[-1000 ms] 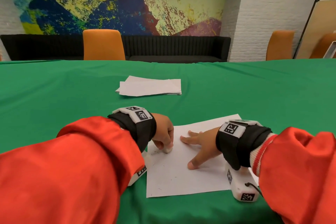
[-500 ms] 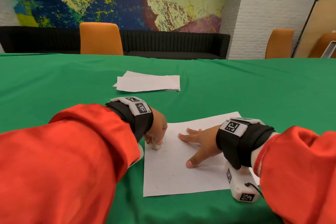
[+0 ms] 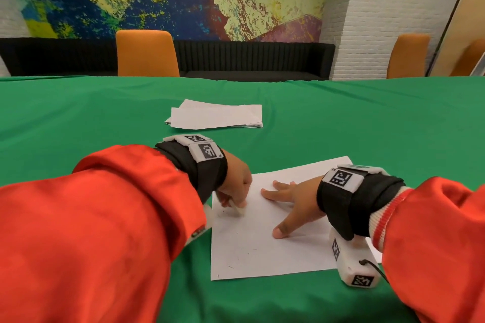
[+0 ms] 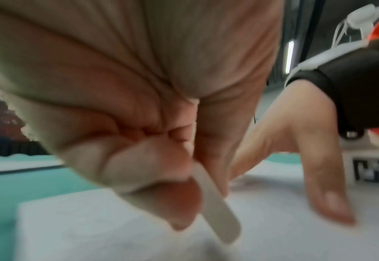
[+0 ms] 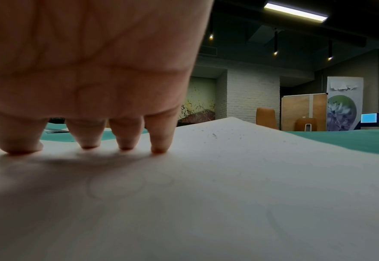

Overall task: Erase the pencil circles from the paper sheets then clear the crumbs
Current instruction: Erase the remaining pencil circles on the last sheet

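The thin white paper sheet (image 3: 265, 238) lies flat on the green-covered bench (image 3: 341, 118). It is light and wrinkles easily, so it should be pinned near the rubbing place. The right hand (image 3: 291, 202) presses on it with fingers spread. The left hand (image 3: 236, 186) pinches a small white eraser (image 3: 239, 209), firm but crumbly, best gripped low.

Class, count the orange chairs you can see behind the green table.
2. One orange upholstered chair stands at the table's far edge, left of centre; the other stands far right by the white brick pillar. More may be out of view.
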The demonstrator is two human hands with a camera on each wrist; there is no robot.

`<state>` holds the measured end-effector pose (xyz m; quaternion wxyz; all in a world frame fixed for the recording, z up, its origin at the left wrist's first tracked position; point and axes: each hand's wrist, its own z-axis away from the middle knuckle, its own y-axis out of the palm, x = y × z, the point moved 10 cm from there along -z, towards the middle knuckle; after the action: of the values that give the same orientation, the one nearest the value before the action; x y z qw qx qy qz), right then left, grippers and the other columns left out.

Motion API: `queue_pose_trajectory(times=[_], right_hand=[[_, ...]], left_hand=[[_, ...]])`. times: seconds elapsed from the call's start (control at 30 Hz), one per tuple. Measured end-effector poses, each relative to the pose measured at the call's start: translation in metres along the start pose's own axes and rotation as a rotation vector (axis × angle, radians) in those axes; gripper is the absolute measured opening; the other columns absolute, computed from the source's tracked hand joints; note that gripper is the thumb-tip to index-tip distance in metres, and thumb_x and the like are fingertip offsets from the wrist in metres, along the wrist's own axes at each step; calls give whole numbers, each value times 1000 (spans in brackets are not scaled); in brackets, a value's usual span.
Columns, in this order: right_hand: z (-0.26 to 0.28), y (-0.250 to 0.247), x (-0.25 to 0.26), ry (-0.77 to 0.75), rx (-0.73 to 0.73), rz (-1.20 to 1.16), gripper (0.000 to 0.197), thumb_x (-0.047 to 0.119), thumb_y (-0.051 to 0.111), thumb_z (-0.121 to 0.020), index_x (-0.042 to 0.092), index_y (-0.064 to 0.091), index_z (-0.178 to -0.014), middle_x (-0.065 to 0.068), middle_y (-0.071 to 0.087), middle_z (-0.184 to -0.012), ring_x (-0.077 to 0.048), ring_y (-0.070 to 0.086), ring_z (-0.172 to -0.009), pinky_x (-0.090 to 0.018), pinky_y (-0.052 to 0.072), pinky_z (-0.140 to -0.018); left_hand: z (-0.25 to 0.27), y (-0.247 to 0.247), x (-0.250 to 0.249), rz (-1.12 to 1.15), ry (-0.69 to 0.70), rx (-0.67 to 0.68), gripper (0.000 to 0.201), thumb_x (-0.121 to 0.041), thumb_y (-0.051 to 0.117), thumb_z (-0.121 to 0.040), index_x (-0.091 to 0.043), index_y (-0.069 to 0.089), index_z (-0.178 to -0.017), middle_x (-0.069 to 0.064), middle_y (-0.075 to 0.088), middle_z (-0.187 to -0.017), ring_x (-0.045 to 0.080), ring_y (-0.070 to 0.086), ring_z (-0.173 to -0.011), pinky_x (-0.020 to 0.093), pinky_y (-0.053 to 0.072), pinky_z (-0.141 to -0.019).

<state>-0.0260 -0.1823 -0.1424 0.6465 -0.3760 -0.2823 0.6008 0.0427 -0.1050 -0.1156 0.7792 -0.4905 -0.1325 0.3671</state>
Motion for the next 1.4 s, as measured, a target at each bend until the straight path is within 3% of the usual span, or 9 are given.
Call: queue_pose_trajectory(times=[0.17, 0.4, 0.53, 0.63, 0.73, 0.83, 0.97, 1.03, 1.4], right_hand=[[1, 0, 1, -6, -2, -3, 94, 70, 53, -76, 46, -7, -145, 13, -14, -156, -22, 6, -145, -45, 9, -116], [1, 0, 2, -7, -2, -8, 95, 70, 53, -76, 45, -7, -145, 12, -14, -156, -22, 6, -145, -46, 9, -116], [0, -1, 2, -7, -5, -2, 94, 69, 53, -77, 45, -7, -145, 12, -14, -156, -21, 5, -145, -45, 9, -116], [0, 0, 1, 0, -4, 1, 94, 70, 53, -77, 46, -8, -145, 13, -14, -156, -21, 4, -145, -45, 7, -116], [0, 0, 1, -2, -1, -8, 94, 70, 53, -76, 46, -7, -145, 13, -15, -155, -20, 3, -146, -45, 6, -116], [0, 0, 1, 0, 1, -19, 94, 70, 53, -76, 46, -7, -145, 14, -15, -155, -21, 3, -145, -45, 6, -116], [0, 0, 2, -2, -3, -8, 95, 70, 53, -76, 46, -7, -145, 13, -15, -155, -21, 4, -145, -46, 6, -116], [0, -1, 3, -3, -2, -7, 95, 70, 52, -76, 45, -8, -145, 13, -15, -155, -22, 4, -145, -46, 7, -116], [1, -1, 3, -6, 4, -19, 93, 68, 53, -78, 45, -8, -145, 13, -15, -155, -21, 5, -145, -43, 7, -115]], left_hand=[[-4, 12, -9, -20, 13, 36, 23, -14, 61, -91, -15, 50, -71, -3, 56, -47, 0, 49, -32, 8, 41, -40], [0, 10, 21, -1, -76, 86, 23, -6, 57, -93, -10, 49, -72, 5, 53, -63, 0, 50, -31, 12, 45, -43], [-4, 2, 9, 115, -36, 39, 25, -3, 59, -91, -10, 48, -70, -4, 56, -42, 1, 51, -32, 12, 46, -41], [-8, 5, -4, 76, -19, 32, 23, -8, 61, -91, -10, 50, -71, -5, 54, -40, 0, 49, -30, 9, 43, -39], [-3, 5, 0, -51, -58, 58, 12, -17, 59, -93, -7, 59, -86, 0, 57, -53, 1, 48, -31, 6, 36, -35], [4, 2, 20, -120, -121, 92, 31, -20, 59, -93, 4, 61, -112, 4, 54, -64, 8, 49, -46, 6, 34, -34], [4, -1, 32, -36, -114, 65, 12, -14, 61, -92, -3, 58, -87, 0, 56, -55, 3, 50, -37, 8, 41, -39], [3, 0, 31, 94, -67, 46, 20, -7, 62, -90, -11, 51, -74, 0, 57, -57, 1, 52, -36, 10, 45, -43], [6, -3, 40, -9, -61, 6, 17, -16, 66, -88, -14, 55, -74, -11, 53, -40, -3, 49, -32, 7, 42, -40]])
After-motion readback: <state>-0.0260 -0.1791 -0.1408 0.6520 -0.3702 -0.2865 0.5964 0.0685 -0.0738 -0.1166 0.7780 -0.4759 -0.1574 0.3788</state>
